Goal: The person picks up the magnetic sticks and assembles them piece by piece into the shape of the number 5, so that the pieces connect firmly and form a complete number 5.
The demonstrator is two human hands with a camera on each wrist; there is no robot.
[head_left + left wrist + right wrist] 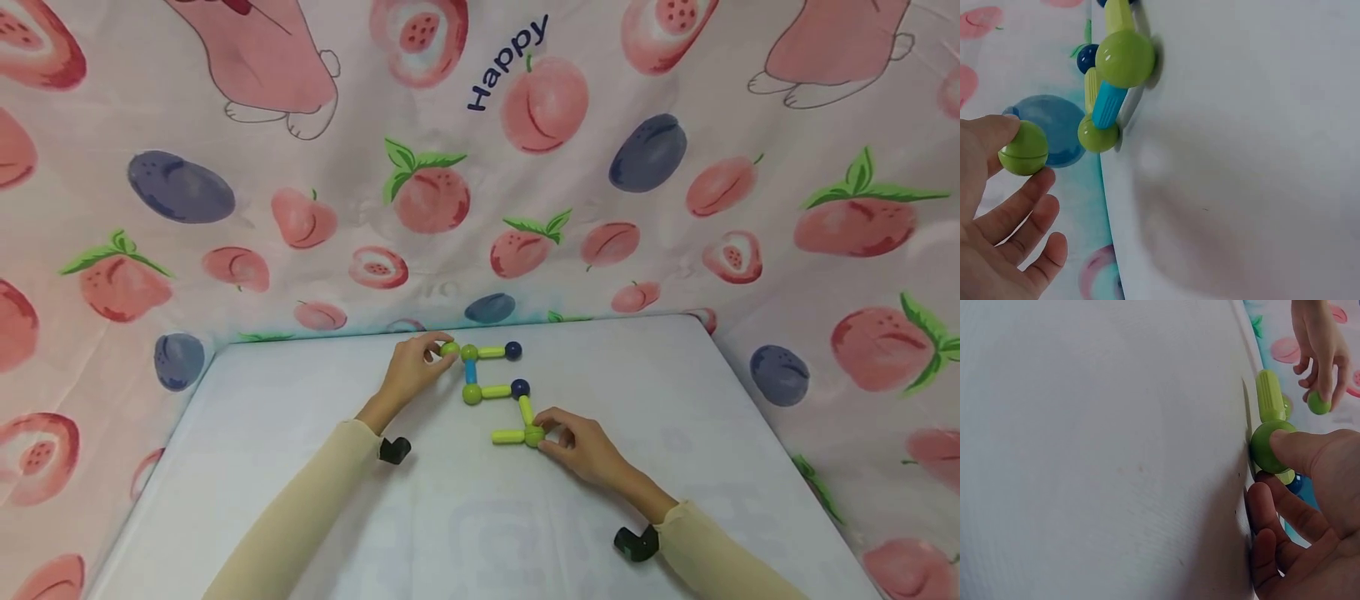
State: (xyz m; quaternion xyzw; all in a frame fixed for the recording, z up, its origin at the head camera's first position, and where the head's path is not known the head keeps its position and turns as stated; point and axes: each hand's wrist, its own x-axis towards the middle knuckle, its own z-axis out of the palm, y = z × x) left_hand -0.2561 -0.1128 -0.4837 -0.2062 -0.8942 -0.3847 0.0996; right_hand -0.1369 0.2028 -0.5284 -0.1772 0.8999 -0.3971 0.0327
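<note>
The left hand (408, 372) is pinching a loose green ball (449, 349) between thumb and fingertips, fingers curled in on it, holding it just beside the top-left corner of the figure on the white table (300, 467). In the left wrist view that ball (1023, 147) is sitting at the tip of the thumb with the other fingers (1019, 215) spread loosely beneath it, and it is hanging a little apart from the nearest green ball of the figure (1098, 133).

The figure itself is lying flat near the far edge of the table. Its top row is running from a green ball (469, 352) along a yellow-green stick (491, 352) to a dark blue ball (513, 350). A blue stick (471, 372) is dropping from that green ball to another green ball (472, 394), and a second yellow-green stick (496, 391) is leading right to a second dark blue ball (521, 387). From there a stick (526, 409) is slanting down to the bottom green ball (534, 436), with one more stick (508, 437) pointing left from it.

The right hand (585, 450) is gripping that bottom green ball, and the right wrist view shows the thumb pressing on the ball (1269, 447) and the fingers (1285, 509) curling in under it.

Behind the table a pink fruit-print cloth (450, 200) is hanging, with the word "Happy" on it.
</note>
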